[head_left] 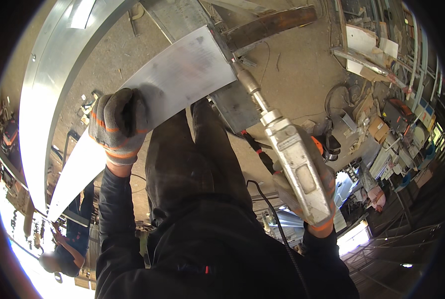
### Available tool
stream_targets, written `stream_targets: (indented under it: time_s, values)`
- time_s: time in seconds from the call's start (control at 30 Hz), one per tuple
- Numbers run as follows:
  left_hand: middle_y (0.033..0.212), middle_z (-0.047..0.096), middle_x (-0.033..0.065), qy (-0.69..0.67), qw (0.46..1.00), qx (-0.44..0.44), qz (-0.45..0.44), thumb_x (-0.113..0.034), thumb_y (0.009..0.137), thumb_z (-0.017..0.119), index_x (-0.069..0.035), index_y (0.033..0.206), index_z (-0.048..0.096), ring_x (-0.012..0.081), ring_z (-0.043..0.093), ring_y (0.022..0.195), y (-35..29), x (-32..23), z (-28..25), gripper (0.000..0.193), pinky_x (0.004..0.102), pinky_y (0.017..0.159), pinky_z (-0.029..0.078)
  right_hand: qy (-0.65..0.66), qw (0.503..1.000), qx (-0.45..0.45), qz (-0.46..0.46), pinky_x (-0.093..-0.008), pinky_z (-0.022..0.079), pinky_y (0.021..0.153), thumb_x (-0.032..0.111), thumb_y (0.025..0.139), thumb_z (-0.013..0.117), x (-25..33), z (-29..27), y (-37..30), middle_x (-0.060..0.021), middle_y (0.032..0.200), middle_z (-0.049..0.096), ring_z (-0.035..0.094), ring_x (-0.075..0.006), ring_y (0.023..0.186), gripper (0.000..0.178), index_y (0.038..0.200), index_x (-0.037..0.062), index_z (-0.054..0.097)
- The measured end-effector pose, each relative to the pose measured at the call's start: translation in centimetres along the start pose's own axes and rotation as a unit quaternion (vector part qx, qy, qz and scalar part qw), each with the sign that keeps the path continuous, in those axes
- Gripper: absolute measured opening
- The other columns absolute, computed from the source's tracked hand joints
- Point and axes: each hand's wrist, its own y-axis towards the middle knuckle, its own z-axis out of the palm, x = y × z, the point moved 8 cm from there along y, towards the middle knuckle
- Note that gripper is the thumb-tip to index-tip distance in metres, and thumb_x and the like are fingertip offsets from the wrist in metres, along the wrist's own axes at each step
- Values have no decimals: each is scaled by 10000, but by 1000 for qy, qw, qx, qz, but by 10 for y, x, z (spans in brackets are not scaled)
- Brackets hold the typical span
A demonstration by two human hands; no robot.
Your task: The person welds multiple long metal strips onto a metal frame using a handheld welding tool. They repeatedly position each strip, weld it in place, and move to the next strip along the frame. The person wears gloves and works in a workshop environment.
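Observation:
A long, pale metal panel (182,74) slants across the view, its wide end resting over a metal support and its other end running to the lower left. My left hand (117,124), in a grey and orange work glove, has its fingers curled at the panel's edge. My right hand (327,179), gloved alike, is wrapped round a silver-bodied straight power tool (295,159) with a narrow stepped nose. The nose points up and left, its tip close to the corner of the panel's wide end; whether they touch I cannot tell. Part of the right hand is hidden behind the tool.
A metal support (237,107) stands under the panel, with a rusty curved bar (272,27) beyond. At left a large curved metal piece (45,104) arcs upward. A black cable (282,234) crosses near my right arm. Another person (65,254) is at lower left; clutter (382,129) lies right.

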Motion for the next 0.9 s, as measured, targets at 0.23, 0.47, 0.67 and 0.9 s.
stream_targets:
  time_s: [0.23, 0.47, 0.67, 0.9]
  values:
    - [982, 792, 154, -5, 1000, -13, 9, 4, 889, 882, -25, 1119, 771, 314, 783, 854, 2, -1, -4, 257, 389, 806, 621, 76, 996, 37, 8, -283, 641, 622, 357, 1070, 722, -4, -4, -3, -204, 1141, 812, 819, -231, 860, 681, 1532, -119, 571]
    - [966, 801, 150, -7, 1000, -7, 19, 0, 894, 890, -36, 1129, 773, 303, 794, 835, 0, -1, -3, 265, 381, 791, 634, 23, 999, -23, -8, -284, 639, 730, 30, 922, 914, 13, 12, 7, -62, 1081, 817, 782, -144, 859, 633, 1489, -8, 633]
    - [943, 790, 145, -1, 1000, -6, 18, 2, 894, 884, -43, 1125, 772, 298, 793, 828, 0, 0, -4, 261, 383, 794, 635, -65, 998, -5, -18, -241, 602, 605, 37, 972, 873, 15, 11, 5, -81, 1036, 807, 760, -118, 752, 501, 1424, -17, 664]
    - [943, 790, 142, -10, 1000, -17, 22, 6, 890, 882, -40, 1119, 773, 291, 786, 816, 1, -1, -5, 258, 376, 788, 629, -256, 949, -4, -183, -292, 676, 823, 66, 939, 906, 42, 15, 8, -102, 1101, 843, 825, -178, 962, 565, 1445, -7, 664]
